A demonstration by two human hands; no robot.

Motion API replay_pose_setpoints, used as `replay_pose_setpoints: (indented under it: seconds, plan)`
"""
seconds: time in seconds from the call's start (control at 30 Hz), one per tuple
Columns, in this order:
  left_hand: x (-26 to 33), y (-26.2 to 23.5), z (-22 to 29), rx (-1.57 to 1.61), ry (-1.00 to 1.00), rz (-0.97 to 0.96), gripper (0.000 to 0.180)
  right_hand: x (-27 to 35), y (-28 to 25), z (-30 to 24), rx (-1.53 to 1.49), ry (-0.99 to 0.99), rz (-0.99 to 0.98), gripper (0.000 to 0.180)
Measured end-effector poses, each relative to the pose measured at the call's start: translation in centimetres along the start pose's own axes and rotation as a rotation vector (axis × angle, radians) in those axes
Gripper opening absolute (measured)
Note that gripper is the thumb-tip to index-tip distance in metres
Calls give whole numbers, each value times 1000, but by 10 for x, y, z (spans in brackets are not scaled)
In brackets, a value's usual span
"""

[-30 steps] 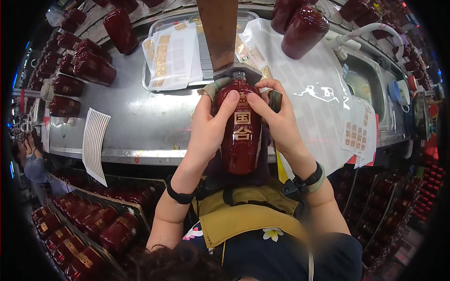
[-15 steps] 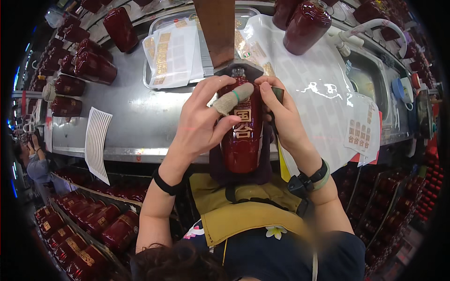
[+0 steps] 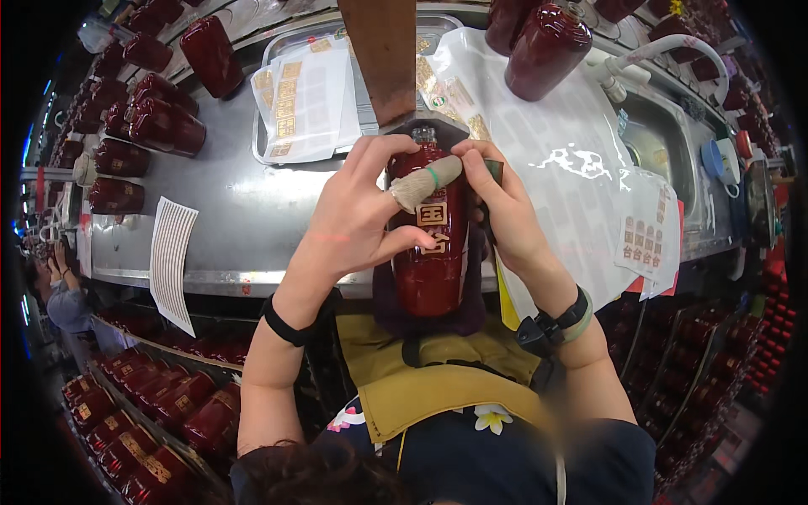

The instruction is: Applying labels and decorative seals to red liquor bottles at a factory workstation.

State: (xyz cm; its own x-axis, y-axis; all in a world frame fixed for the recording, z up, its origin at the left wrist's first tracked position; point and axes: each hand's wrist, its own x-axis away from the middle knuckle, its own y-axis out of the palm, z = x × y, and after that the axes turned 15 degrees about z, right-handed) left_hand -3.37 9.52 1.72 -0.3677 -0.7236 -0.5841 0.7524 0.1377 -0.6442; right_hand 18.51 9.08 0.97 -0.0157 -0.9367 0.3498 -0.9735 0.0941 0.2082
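Observation:
A dark red glass bottle (image 3: 427, 282) with gold characters lies tilted in front of me, neck away, on a dark padded rest (image 3: 391, 313). Across its upper left side my left hand (image 3: 362, 198) is curled, thumb low over the characters. A beige finger cot (image 3: 427, 183) with a green band covers one finger, which presses on the bottle's shoulder. At the right side of the bottle my right hand (image 3: 501, 198) is closed around a small dark green tool (image 3: 494, 171), mostly hidden, its kind unclear. Its thumb tip is beside the covered finger.
A wooden post (image 3: 383, 63) rises behind the bottle. Gold decal sheets (image 3: 307, 101) lie in a metal tray (image 3: 268, 63); more decals (image 3: 648, 244) lie right. A striped sheet (image 3: 174, 261) overhangs the counter edge. Red bottles (image 3: 168, 126) stand left; a sink (image 3: 661, 135) is right.
The left hand's covered finger has shifted right and up across the bottle's shoulder, toward the right thumb. The view has moved slightly; the right hand keeps its hold.

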Motion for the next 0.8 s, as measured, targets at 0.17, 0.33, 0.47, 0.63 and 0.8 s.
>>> replay_pose_setpoints:
  seconds: [0.17, 0.33, 0.47, 0.63, 0.8]
  plan:
    - [14, 7, -6, 179, -65, 90, 88, -1, -3, -3, 9, 103, -31, 33]
    - [38, 8, 8, 34, -6, 94, 92, -2, -6, -4, 18, 99, -28, 36]
    - [59, 6, 20, -9, 13, 83, 94, -10, -20, -3, 84, 33, -159, 43]
    - [70, 7, 55, 176, -186, 245, 59, -5, -25, -26, 173, -174, -78, 57]
    - [41, 25, 66, 916, -933, 485, 74, 7, -15, -35, 239, -249, 44, 49]
